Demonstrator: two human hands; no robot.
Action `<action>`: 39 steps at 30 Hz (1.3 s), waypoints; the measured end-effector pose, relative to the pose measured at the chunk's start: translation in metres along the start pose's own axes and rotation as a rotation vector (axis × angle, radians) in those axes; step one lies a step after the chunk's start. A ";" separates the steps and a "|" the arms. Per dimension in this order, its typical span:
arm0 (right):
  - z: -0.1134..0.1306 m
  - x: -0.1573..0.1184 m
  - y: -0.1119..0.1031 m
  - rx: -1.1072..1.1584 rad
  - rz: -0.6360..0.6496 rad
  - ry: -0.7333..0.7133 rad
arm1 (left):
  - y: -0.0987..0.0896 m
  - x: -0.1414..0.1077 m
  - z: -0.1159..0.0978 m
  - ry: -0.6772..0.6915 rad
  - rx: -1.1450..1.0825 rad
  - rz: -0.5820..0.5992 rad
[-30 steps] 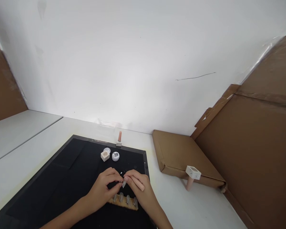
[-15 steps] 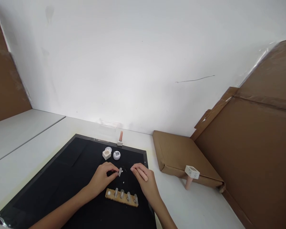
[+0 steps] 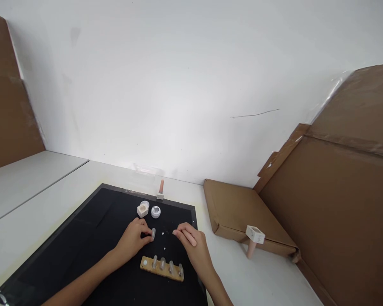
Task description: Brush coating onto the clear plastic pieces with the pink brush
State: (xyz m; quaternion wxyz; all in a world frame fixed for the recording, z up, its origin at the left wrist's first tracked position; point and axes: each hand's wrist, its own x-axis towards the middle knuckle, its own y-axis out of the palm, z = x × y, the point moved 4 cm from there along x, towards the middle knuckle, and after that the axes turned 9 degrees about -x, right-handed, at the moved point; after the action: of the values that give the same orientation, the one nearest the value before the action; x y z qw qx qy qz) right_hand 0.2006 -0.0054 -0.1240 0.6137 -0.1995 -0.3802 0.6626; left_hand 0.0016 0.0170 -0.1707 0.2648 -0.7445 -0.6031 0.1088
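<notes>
In the head view, my left hand [image 3: 135, 236] pinches a clear false nail [image 3: 153, 234] between thumb and fingertips, above the black mat [image 3: 92, 238]. My right hand [image 3: 191, 244] is closed round a pink nail polish brush handle [image 3: 189, 237]; its far end is too small to make out. Below and between the hands lies a tan holder strip [image 3: 166, 273] with several clear false nails [image 3: 162, 264] standing on it and a white dot at its left end. Tiny white bits [image 3: 162, 233] are scattered on the mat between my hands.
Behind my left hand stand a white block-shaped bottle [image 3: 142, 211] and a small round jar [image 3: 155, 212]. A pink-capped bottle [image 3: 160, 190] is at the mat's back edge. To the right are a flat cardboard box [image 3: 242, 208] and another white-and-pink bottle [image 3: 254, 238].
My left hand has moved left with the false nail, away from the right hand, and the nail now faces me more. My right hand still grips the pink handle, nearly unmoved.
</notes>
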 end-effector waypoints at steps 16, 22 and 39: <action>0.005 -0.002 -0.005 -0.053 -0.024 -0.033 | -0.057 0.004 0.012 -0.045 0.021 -0.286; 0.016 -0.001 -0.005 -0.053 -0.030 -0.076 | -0.050 0.013 0.021 -0.075 -0.042 -0.336; 0.029 0.002 -0.015 0.207 -0.042 0.051 | -0.071 0.009 -0.013 -0.254 -0.940 -0.279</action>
State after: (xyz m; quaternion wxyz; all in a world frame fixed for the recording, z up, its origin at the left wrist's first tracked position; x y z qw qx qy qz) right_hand 0.1893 -0.0117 -0.0940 0.6542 -0.1437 -0.2981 0.6801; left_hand -0.0496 0.0320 -0.1208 -0.1622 -0.6764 -0.7081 -0.1212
